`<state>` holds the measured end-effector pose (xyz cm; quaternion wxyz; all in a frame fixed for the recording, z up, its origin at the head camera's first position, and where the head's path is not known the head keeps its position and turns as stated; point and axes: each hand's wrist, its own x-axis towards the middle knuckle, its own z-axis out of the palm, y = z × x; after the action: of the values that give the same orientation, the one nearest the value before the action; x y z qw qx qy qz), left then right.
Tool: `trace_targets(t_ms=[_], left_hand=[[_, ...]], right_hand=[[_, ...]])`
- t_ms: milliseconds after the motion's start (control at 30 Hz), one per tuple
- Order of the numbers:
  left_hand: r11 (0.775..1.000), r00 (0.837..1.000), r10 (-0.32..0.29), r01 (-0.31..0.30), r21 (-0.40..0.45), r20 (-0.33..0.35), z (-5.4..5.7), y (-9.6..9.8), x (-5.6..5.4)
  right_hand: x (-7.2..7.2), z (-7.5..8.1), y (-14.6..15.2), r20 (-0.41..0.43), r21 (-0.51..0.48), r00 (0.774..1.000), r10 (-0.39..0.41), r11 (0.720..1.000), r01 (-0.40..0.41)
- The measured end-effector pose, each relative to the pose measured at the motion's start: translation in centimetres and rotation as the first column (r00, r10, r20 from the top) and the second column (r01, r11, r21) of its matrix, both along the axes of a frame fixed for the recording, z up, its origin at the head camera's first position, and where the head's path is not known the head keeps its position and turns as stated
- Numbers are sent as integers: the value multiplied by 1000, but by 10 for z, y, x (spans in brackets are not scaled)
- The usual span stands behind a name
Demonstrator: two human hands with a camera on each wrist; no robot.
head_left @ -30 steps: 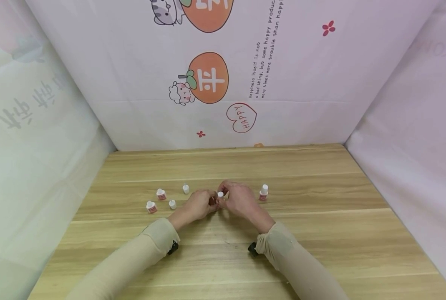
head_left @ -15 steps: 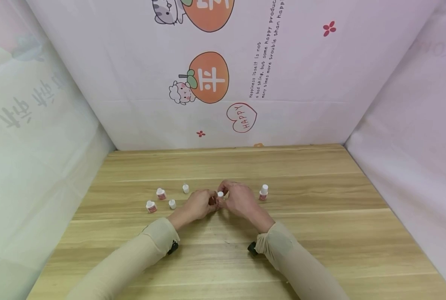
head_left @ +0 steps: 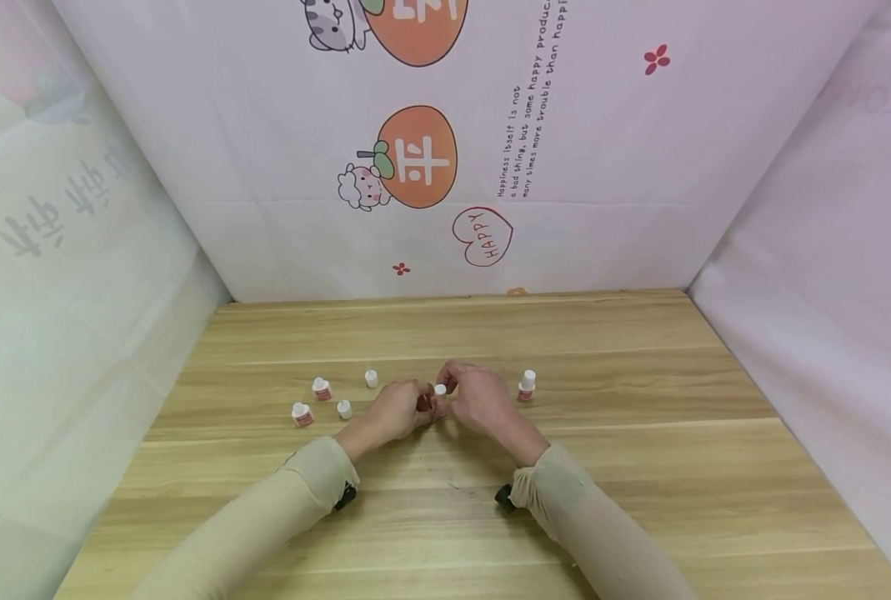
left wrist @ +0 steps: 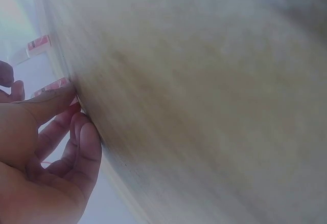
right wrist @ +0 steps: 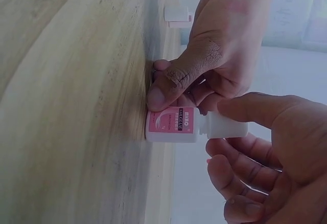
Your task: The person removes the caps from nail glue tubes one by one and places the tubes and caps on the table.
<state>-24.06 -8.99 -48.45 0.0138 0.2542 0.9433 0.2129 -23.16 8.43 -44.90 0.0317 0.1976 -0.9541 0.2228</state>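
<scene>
A small white glue bottle [right wrist: 171,125] with a pink "NAIL GLUE" label stands on the table between my hands. My left hand [head_left: 398,408] pinches its body low down, thumb against the label side. The thumb and fingers of my right hand [head_left: 483,402] are around the white cap [right wrist: 226,126]. A bit of the bottle's neck shows below that cap in the right wrist view. In the left wrist view the left hand [left wrist: 56,147] hides most of the bottle.
Left of the hands stand two uncapped glue bottles [head_left: 322,389] [head_left: 302,414]. Near them, two white caps [head_left: 371,378] [head_left: 344,409] rest with their thin applicators upward. A capped bottle [head_left: 527,385] stands to the right. White cloth walls border the wooden table [head_left: 445,333].
The fingers of my right hand have shifted slightly at the cap, and more of the pink label shows in the head view. The left hand and other bottles stay in place.
</scene>
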Motion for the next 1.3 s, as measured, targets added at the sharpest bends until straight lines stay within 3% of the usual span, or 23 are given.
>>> trace_targets(t_ms=[1300], left_hand=[[1000,1000,-8,8,-12,-18,-3,0,0]], right_hand=[[0,2,-3,16,28,1000,27,999,-27]])
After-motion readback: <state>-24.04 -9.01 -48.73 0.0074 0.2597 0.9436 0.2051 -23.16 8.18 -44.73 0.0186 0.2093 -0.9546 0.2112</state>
